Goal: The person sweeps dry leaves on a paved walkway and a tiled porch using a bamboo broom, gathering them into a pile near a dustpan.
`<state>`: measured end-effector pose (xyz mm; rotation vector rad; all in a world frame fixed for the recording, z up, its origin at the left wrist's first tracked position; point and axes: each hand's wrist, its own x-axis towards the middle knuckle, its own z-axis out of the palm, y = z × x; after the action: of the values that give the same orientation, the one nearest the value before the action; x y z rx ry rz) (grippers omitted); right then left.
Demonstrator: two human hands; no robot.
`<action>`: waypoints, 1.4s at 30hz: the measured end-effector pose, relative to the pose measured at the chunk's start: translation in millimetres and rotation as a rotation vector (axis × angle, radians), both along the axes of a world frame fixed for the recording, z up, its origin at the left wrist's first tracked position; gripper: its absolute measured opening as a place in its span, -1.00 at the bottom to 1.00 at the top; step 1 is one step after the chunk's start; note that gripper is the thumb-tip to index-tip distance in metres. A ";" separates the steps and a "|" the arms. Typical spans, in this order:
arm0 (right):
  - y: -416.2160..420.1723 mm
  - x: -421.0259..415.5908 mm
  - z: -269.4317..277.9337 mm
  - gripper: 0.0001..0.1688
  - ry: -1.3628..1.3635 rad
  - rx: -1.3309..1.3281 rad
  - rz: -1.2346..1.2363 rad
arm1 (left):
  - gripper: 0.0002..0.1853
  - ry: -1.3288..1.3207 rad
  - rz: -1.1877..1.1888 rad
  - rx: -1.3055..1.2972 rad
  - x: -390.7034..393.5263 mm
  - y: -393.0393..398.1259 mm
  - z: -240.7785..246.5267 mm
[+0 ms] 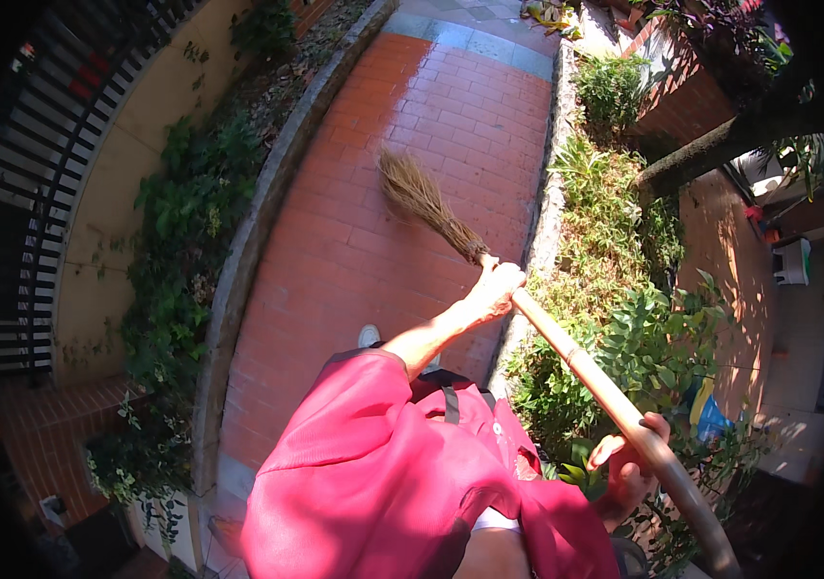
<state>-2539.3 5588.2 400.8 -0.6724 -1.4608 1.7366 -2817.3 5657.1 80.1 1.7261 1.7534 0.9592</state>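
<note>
A broom with a bamboo handle (586,373) and a head of dry twigs or straw (423,203) slants across the view. My left hand (497,289) is closed round the handle just below the bound neck of the bristles. Farther along, at the lower right, my right hand (628,463) is at the thick part of the handle, its thumb and fingers partly spread on either side; how firmly it grips is not plain. The bristles are over the red tiled path (354,253), pointing up and left; whether they touch it I cannot tell.
A stone kerb (238,282) edges the path on the left, and a pale one (546,195) on the right. Leafy plants (600,210) grow beyond it. A tree trunk (701,152) leans at the upper right. A black metal fence (50,195) stands at the far left.
</note>
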 end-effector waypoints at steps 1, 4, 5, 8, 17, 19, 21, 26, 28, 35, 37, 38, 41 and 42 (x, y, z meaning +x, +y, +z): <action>5.4 24.9 4.1 -0.16 -0.411 0.123 -0.113 | -0.91 0.241 -0.019 0.167 2.1 -4.5 10.3; 34.9 35.1 26.2 -0.28 -0.548 0.504 -0.052 | -0.89 0.286 -0.132 0.011 12.2 5.0 12.6; 42.7 49.9 11.1 -0.45 -0.323 0.499 -0.152 | -0.88 0.244 -0.143 0.098 19.4 13.9 16.7; 62.4 73.2 35.2 -0.56 0.473 0.151 -0.250 | -0.88 0.237 -0.087 0.166 23.7 36.5 42.1; 133.0 -47.3 68.2 -0.69 0.462 0.313 -0.346 | -0.89 0.368 -0.106 0.275 -80.0 205.0 68.5; 151.9 -95.4 56.9 -0.67 0.479 0.182 -0.199 | -0.87 0.501 0.004 0.109 -127.4 240.5 26.5; 174.7 -128.4 37.0 -0.64 0.453 0.082 -0.112 | -0.90 0.144 0.218 -0.084 -199.3 231.7 -44.5; 264.7 -95.2 20.5 -0.60 0.249 0.169 -0.134 | -0.89 0.066 0.512 0.117 -165.0 161.1 -49.3; 308.5 -78.7 37.7 -0.61 0.264 0.033 -0.010 | -0.88 -0.008 0.698 0.174 -127.4 119.2 -52.4; 350.1 -197.0 -31.8 -0.75 0.187 -0.345 0.220 | -0.98 0.010 0.923 -0.277 -46.6 -66.6 -88.0; 356.7 -202.5 -59.3 -0.77 0.167 -0.439 0.248 | -0.92 0.068 0.941 -0.350 -41.6 -95.1 -99.8; 362.7 -200.0 -64.4 -0.77 0.228 -0.461 0.303 | -0.94 0.098 0.961 -0.323 -39.8 -92.3 -88.5; 381.2 -177.2 -46.2 -0.77 0.297 -0.437 0.275 | -0.96 0.130 0.986 -0.262 -51.5 -63.9 -54.4; 388.4 -165.9 -36.9 -0.77 0.347 -0.352 0.298 | -0.97 0.125 0.988 -0.236 -54.0 -43.0 -48.1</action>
<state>-2705.2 5976.6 363.9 -0.3102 -1.0647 2.2431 -2871.2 5614.1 32.0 0.7204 2.7316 0.9355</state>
